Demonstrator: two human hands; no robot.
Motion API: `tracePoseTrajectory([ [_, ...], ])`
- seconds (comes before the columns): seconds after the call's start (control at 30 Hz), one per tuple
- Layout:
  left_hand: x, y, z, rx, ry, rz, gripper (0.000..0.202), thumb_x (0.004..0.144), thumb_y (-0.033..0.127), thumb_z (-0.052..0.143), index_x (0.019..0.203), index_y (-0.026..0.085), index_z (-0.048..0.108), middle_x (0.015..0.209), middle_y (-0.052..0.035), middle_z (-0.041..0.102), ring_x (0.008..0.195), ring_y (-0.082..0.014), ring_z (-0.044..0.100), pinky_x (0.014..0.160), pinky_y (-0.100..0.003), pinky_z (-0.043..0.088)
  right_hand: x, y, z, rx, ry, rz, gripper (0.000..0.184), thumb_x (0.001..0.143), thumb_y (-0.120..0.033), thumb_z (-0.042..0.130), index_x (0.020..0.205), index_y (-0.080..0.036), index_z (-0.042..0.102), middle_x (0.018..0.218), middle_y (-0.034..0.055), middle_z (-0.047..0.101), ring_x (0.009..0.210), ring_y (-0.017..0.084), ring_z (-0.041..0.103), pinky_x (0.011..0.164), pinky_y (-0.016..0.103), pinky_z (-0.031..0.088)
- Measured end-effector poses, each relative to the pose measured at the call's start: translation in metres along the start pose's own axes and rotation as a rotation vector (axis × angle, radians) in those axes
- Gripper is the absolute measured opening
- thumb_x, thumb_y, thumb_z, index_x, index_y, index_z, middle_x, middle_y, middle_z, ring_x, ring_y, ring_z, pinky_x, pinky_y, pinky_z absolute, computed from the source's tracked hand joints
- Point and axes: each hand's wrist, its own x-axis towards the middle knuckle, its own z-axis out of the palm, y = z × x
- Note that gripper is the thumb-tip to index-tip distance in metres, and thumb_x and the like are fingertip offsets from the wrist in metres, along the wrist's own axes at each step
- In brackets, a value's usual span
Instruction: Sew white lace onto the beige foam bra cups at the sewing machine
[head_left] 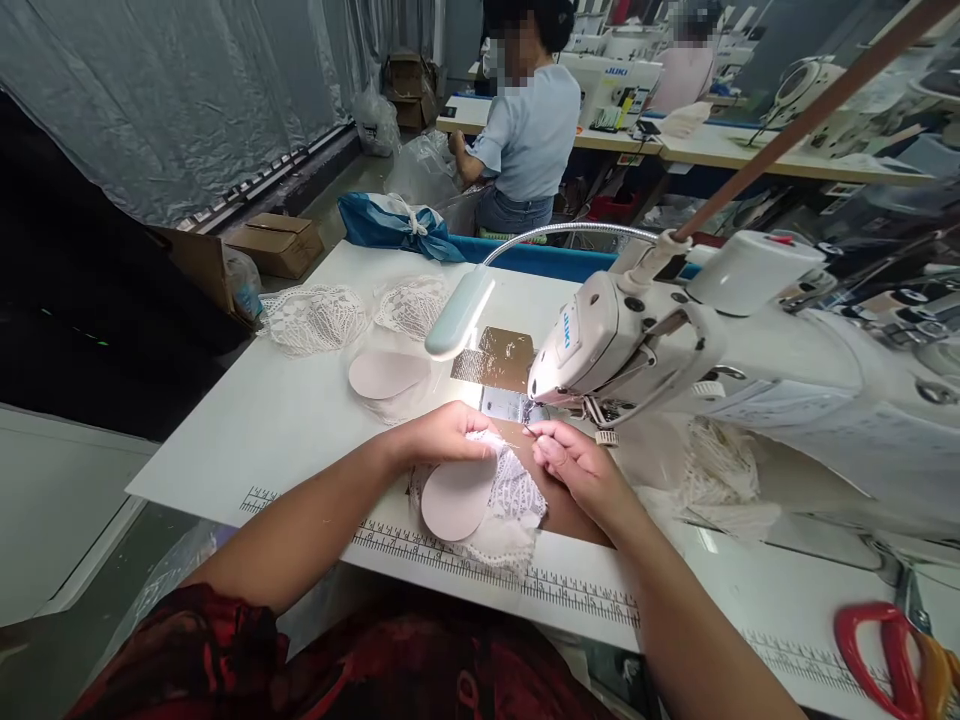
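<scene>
White lace fabric (519, 490) lies on the sewing table just in front of the machine's needle area. A smooth, pale teardrop-shaped pad (456, 500) rests on it. My left hand (457, 432) is closed on the upper edge of the lace, thumb on top. To its right, my right hand (571, 458) is closed in a pinch near the presser foot (529, 408). A thin dark tip shows at its fingertips, too small to name. The sewing machine (600, 330) stands right behind my right hand, its needle partly hidden.
A lit lamp (459, 312) on a bent neck hangs over the table. Lace pieces (315, 318) and another pad (388, 374) lie at the left. More lace (720, 465) sits under the machine arm. Red-handled scissors (874, 650) lie front right. A person (529, 130) sits beyond the table.
</scene>
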Motion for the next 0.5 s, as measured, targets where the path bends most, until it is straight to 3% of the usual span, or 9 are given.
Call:
tracePoseTrajectory([
  [0.1,0.0,0.003,-0.001,-0.096,0.066,-0.045,0.027,0.074,0.036,0.071,0.083,0.011,0.068,0.072,-0.003,0.061,0.064,-0.013,0.055,0.059,-0.025,0.042,0.001,-0.001,-0.002,0.001,-0.027,0.016,0.035,0.085,-0.047,0.053,0.111,-0.023,0.062,0.091,0.0023,0.064,0.083,0.017,0.06,0.076,0.031,0.046],
  [0.23,0.001,0.003,-0.001,-0.144,0.144,-0.055,0.027,0.071,0.037,0.074,0.079,0.011,0.069,0.068,-0.0017,0.06,0.061,-0.0117,0.052,0.056,-0.024,0.04,0.003,-0.001,0.003,0.058,-0.085,-0.019,0.031,0.084,-0.043,0.057,0.105,-0.021,0.06,0.087,0.0026,0.063,0.079,0.017,0.059,0.072,0.031,0.048],
  [0.37,0.003,0.0,0.001,-0.097,0.124,-0.013,0.028,0.071,0.039,0.075,0.076,0.011,0.071,0.067,-0.0014,0.06,0.062,-0.0113,0.051,0.055,-0.023,0.038,0.005,0.001,0.01,0.05,-0.088,-0.03,0.027,0.085,-0.042,0.057,0.1,-0.02,0.06,0.081,0.0012,0.061,0.073,0.015,0.058,0.067,0.029,0.048],
  [0.5,0.005,-0.002,0.003,-0.098,0.096,-0.01,0.031,0.071,0.041,0.075,0.076,0.011,0.07,0.064,-0.0009,0.057,0.059,-0.0104,0.048,0.053,-0.022,0.035,0.006,0.0,0.016,0.028,-0.065,-0.055,0.026,0.085,-0.041,0.057,0.101,-0.021,0.061,0.087,0.0027,0.064,0.079,0.017,0.06,0.072,0.031,0.048],
])
